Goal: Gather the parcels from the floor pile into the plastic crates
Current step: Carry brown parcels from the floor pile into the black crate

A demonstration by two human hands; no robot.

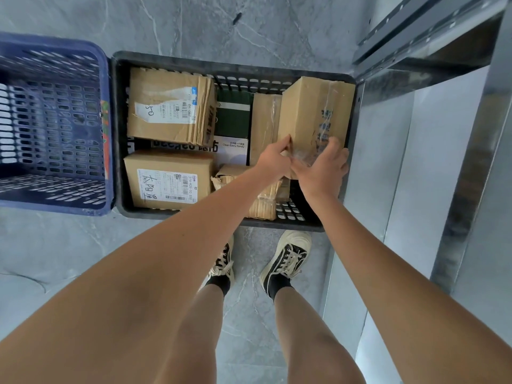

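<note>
Both your hands grip the near end of a tilted cardboard parcel [313,115] at 2 o'clock in the black crate [232,66]: left hand [273,160] pinching its left corner, right hand [322,164] wrapped over the taped edge, fingertips hidden. Labelled parcels [169,106] fill 10 o'clock; your left forearm covers a crumpled one. Blue crate [55,120], 9 o'clock, cut off.

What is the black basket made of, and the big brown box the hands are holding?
The black crate looks like hard moulded plastic with a dull finish: its walls are a grid of slotted holes. The tall box under both hands, left hand and right hand, looks like plain brown cardboard, matte, with shiny clear tape along it.
</note>
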